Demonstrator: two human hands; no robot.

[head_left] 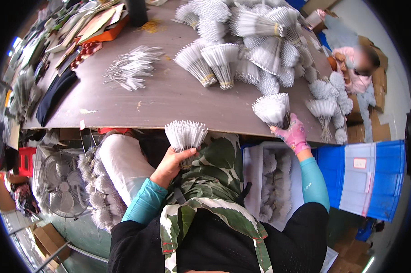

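My bare left hand (171,164) is wrapped round the narrow lower end of a bundle of thin white-tipped stems (186,133), held upright over my lap with the tips fanned out at the top. In a pink glove, my right hand (293,135) grips the lower end of a second bundle of white-tipped stems (270,109) at the table's front edge. Its tips lean to the left over the tabletop. The stems' lower ends are partly hidden by my fingers in both hands.
Many tied bundles (255,41) are heaped on the brown table (169,104). Loose stems (135,67) lie to the left. A white bin (253,182) with bundles stands by my right side, a fan (63,186) at left. Another person (358,82) sits at far right.
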